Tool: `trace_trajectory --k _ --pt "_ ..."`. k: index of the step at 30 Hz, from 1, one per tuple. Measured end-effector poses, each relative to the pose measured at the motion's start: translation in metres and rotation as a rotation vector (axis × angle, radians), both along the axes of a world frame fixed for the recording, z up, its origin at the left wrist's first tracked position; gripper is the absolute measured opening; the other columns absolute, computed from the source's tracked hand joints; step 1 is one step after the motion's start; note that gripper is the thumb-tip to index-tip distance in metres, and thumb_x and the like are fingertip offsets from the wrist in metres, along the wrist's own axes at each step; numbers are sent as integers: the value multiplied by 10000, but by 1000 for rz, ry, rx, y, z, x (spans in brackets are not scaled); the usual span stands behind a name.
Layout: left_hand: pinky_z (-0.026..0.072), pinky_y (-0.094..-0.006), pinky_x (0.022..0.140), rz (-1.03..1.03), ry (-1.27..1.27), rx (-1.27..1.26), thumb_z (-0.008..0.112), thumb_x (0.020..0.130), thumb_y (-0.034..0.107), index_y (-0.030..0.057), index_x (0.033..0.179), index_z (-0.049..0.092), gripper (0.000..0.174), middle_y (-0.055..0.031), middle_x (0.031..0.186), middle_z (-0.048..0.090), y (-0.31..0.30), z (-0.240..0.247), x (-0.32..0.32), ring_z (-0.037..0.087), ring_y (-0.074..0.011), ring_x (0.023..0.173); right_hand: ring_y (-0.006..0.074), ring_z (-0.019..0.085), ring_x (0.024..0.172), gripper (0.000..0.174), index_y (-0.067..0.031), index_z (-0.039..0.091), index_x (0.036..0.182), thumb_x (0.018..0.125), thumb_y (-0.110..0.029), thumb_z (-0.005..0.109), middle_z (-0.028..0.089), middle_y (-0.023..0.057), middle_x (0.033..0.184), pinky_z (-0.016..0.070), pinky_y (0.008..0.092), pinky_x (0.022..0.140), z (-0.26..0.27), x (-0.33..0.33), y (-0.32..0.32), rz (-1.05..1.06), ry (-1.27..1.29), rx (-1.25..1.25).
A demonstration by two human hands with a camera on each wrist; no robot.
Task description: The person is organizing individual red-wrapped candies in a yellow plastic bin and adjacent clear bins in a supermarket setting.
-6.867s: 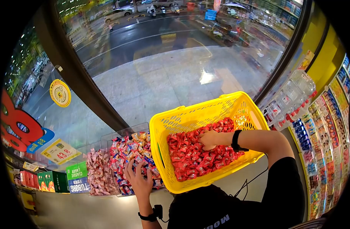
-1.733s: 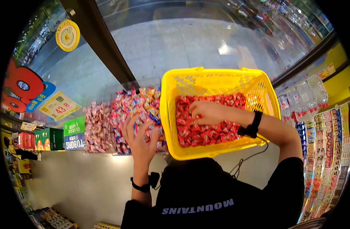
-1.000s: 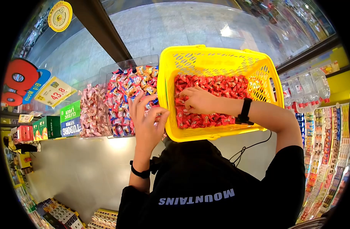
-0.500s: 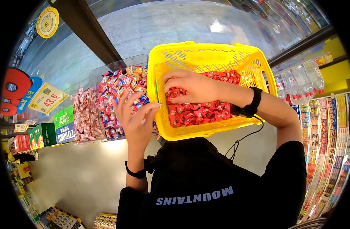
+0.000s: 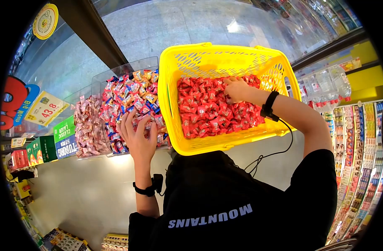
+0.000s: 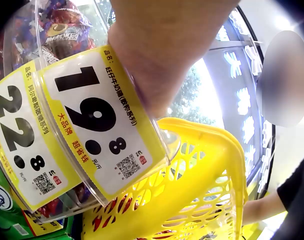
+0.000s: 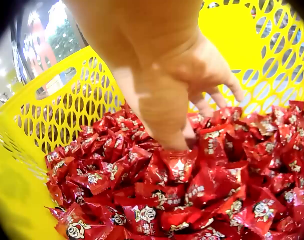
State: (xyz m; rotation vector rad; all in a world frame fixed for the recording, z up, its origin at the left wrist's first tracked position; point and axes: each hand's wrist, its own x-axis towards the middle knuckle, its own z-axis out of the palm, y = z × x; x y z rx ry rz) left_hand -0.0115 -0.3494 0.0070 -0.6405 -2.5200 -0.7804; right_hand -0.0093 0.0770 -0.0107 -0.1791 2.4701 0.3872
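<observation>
A yellow basket holds a wide heap of red-wrapped candies. My right hand is inside it, toward the far side; in the right wrist view that hand touches the candies with its fingers spread and relaxed. Left of the basket, my left hand lies over a clear bin of mixed candies, fingers spread and bent a little, with nothing seen in them. In the left wrist view the left hand is at the bin's edge, its fingers hidden behind the price cards.
Pink-wrapped candies fill a bin at the left, beside a green and blue carton. Water bottles stand at the right, near stocked shelves. A window lies beyond, and a black cable hangs below the basket.
My right hand has moved from the basket's left side to its far right part. My left hand has shifted slightly left, away from the basket rim. The view has tilted down since the earliest frame.
</observation>
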Motion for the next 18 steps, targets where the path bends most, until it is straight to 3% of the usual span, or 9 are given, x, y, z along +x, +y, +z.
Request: trace_trajectory --k 2,5,8,11,13,15,18 --pt "258 -601 1241 4 2 5 810 885 195 126 1089 778 217 -129 1452 595 0 0 0 460 -392 1444 347 451 1453 330 -270 845 1072 753 -349 878 494 106 1539 425 576 1144 -1 2 3 -33 -25 -48" --pt "262 -594 1240 14 -1 8 803 888 190 125 1081 779 204 -130 1441 599 0 1 1 468 -392 1433 360 486 1418 260 -208 836 1057 803 -261 840 540 108 1487 442 578 1117 0 10 3 31 24 -148" --pt "248 -619 1247 22 5 20 805 885 199 143 1076 778 200 -115 1426 600 0 0 0 470 -380 1431 368 531 1379 223 -216 847 1001 784 -269 850 578 94 1470 471 529 1097 -9 6 8 17 78 -184" --pt "243 -630 1249 -8 -2 77 813 876 188 150 1080 778 211 -112 1421 600 -2 -3 -2 469 -383 1430 396 581 1320 210 -196 847 958 759 -260 856 601 101 1473 493 491 1076 6 -25 18 -169 -172 -332" --pt "272 -608 1234 -30 -5 108 813 874 169 137 1083 780 214 -123 1431 598 -4 2 -2 466 -396 1429 392 565 1353 163 -132 833 854 787 -278 861 627 157 1454 483 455 1098 26 -30 13 -61 -12 -554" --pt "327 -566 1207 -51 -12 125 809 878 146 114 1085 785 210 -139 1449 594 -2 19 1 461 -411 1429 381 598 1310 218 -111 833 871 798 -313 874 612 135 1489 504 459 1065 53 -19 1 57 248 -762" --pt "320 -583 1205 -139 14 167 821 863 146 117 1080 788 221 -144 1467 583 11 57 7 456 -408 1439 349 566 1369 151 -117 848 901 846 -255 875 609 133 1498 471 442 1118 107 -8 -46 115 353 -1060"
